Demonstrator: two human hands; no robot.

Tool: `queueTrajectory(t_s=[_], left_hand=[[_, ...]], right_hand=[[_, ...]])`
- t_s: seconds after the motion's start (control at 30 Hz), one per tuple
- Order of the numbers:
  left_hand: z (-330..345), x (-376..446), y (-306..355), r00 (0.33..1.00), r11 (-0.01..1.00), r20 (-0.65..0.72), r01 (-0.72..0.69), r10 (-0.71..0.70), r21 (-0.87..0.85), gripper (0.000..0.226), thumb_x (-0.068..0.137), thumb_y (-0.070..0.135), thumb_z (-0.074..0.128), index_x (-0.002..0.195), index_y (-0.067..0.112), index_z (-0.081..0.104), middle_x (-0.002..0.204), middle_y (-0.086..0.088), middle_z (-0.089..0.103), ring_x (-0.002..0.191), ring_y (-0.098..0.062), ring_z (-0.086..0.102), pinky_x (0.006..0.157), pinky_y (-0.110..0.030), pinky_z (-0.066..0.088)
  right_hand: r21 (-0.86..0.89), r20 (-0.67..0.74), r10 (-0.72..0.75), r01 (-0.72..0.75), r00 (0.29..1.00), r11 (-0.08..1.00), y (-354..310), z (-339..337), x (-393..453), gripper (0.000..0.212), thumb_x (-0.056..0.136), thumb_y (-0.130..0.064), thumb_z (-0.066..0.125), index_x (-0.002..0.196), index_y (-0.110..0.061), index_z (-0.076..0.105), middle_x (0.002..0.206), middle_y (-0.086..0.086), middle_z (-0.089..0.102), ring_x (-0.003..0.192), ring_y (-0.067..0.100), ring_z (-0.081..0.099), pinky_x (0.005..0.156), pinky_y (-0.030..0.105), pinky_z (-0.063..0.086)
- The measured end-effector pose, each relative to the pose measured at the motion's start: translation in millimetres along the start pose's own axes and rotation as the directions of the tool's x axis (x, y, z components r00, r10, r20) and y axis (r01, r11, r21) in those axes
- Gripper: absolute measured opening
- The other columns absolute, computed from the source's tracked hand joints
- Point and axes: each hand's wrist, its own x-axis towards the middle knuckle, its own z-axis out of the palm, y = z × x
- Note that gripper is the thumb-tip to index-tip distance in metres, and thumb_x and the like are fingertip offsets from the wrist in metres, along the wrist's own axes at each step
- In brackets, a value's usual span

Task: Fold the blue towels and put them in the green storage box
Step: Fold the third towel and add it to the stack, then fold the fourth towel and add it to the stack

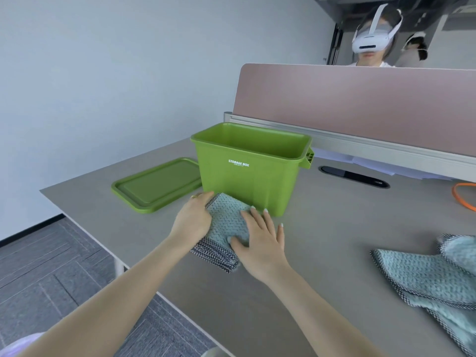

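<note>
A folded blue towel (226, 222) with a black-and-white checked border lies on the grey table just in front of the green storage box (247, 173). My left hand (193, 217) grips the towel's left edge, fingers curled around its far corner. My right hand (260, 240) lies flat on top of it with the fingers spread. The box stands open, and what shows of its inside holds nothing. More blue towels (427, 276) lie unfolded in a loose heap at the right edge of the table.
The box's green lid (157, 186) lies flat to the left of the box. A black cable slot (355, 176) and an orange cable (463, 199) are at the back right. A pink divider (360, 99) closes the table's far side; a person in a headset sits behind it.
</note>
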Motion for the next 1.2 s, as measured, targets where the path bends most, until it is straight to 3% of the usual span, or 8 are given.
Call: queueTrajectory(t_s=[0.13, 0.3, 0.43, 0.63, 0.77, 0.93, 1.07, 1.2], left_hand=[[13.0, -5.1, 30.0, 0.976, 0.968, 0.152, -0.179, 0.153, 0.176, 0.047, 0.098, 0.024, 0.031, 0.145, 0.021, 0.028, 0.153, -0.003, 0.028, 0.135, -0.025, 0.034, 0.111, -0.037, 0.028], [33.1, -10.6, 25.1, 0.924, 0.863, 0.380, -0.218, 0.032, 0.457, 0.063, 0.093, 0.057, 0.016, 0.148, 0.029, 0.004, 0.159, -0.001, -0.001, 0.145, -0.021, -0.002, 0.116, -0.041, 0.002], [34.0, -12.5, 22.3, 0.929, 0.853, 0.369, -0.182, -0.013, 0.489, 0.077, 0.083, 0.073, 0.015, 0.148, 0.033, 0.001, 0.158, 0.002, -0.005, 0.145, -0.021, -0.005, 0.117, -0.042, -0.001], [33.0, -12.3, 30.7, 0.945, 0.823, 0.327, -0.169, -0.021, 0.542, 0.081, 0.083, 0.073, 0.021, 0.148, 0.027, 0.007, 0.159, -0.001, 0.004, 0.146, -0.022, 0.001, 0.116, -0.043, 0.002], [52.4, -32.6, 71.6, 0.971, 0.888, 0.079, -0.240, 0.227, 0.393, 0.068, 0.088, 0.058, 0.036, 0.143, 0.018, 0.030, 0.151, -0.005, 0.031, 0.143, -0.023, 0.016, 0.116, -0.041, 0.007], [115.7, -75.5, 138.0, 0.892, 0.911, 0.230, -0.410, 0.389, 0.045, 0.054, 0.090, 0.039, 0.050, 0.138, 0.018, 0.039, 0.146, -0.002, 0.039, 0.139, -0.019, 0.028, 0.114, -0.032, 0.019], [151.4, -92.1, 162.7, 0.854, 0.941, 0.400, -0.330, 0.332, -0.077, 0.057, 0.087, 0.044, 0.053, 0.137, 0.021, 0.041, 0.143, 0.000, 0.044, 0.133, -0.019, 0.038, 0.109, -0.031, 0.028], [150.2, -93.8, 173.3, 0.810, 0.891, 0.489, -0.086, 0.323, -0.446, 0.036, 0.080, 0.054, 0.054, 0.109, 0.034, 0.060, 0.111, 0.016, 0.066, 0.108, -0.004, 0.058, 0.097, -0.032, 0.044]], right_hand=[[0.024, 0.061, 0.044, -0.045, 0.997, 0.999, 4.4, 5.2, -3.7, 0.075, 0.084, -0.061, 0.043, 0.148, -0.035, 0.012, 0.158, -0.014, -0.001, 0.146, 0.015, -0.007, 0.115, 0.049, -0.008], [-0.035, 0.100, -0.008, 0.012, 0.995, 0.999, 15.7, 1.3, -16.9, 0.097, 0.066, -0.078, 0.020, 0.149, -0.031, 0.005, 0.159, -0.011, -0.003, 0.146, 0.012, -0.004, 0.117, 0.047, -0.003], [-0.008, 0.081, -0.054, 0.054, 0.995, 0.998, 36.8, -16.1, -37.5, 0.074, 0.088, -0.063, 0.034, 0.150, -0.028, 0.013, 0.159, -0.011, 0.005, 0.146, 0.009, -0.001, 0.118, 0.041, -0.003], [-0.140, -0.259, 0.090, -0.130, 0.962, 0.982, 105.0, -65.2, -71.3, 0.054, 0.093, -0.034, 0.048, 0.142, -0.018, 0.035, 0.154, -0.001, 0.028, 0.145, 0.018, 0.016, 0.116, 0.039, 0.007], [-0.212, -0.358, 0.268, -0.357, 0.895, 0.910, 149.5, -100.6, -95.9, 0.054, 0.089, -0.031, 0.053, 0.138, -0.013, 0.040, 0.152, 0.004, 0.032, 0.143, 0.024, 0.020, 0.115, 0.043, 0.014], [-0.207, -0.318, 0.470, -0.543, 0.824, 0.814, 167.8, -119.4, -107.6, 0.030, 0.085, -0.039, 0.054, 0.100, -0.014, 0.062, 0.109, 0.008, 0.065, 0.108, 0.032, 0.055, 0.083, 0.037, 0.040], [-0.003, -0.421, 0.464, -0.512, 0.779, 0.859, 166.9, -120.9, -105.1, 0.018, 0.087, -0.025, 0.048, 0.087, -0.018, 0.065, 0.085, 0.004, 0.067, 0.083, 0.030, 0.060, 0.063, 0.031, 0.039], [0.380, -0.468, 0.373, -0.199, 0.801, 0.903, 157.4, -116.8, -99.8, 0.016, 0.092, -0.022, 0.049, 0.083, -0.019, 0.062, 0.072, -0.001, 0.065, 0.070, 0.015, 0.057, 0.067, 0.032, 0.045]])
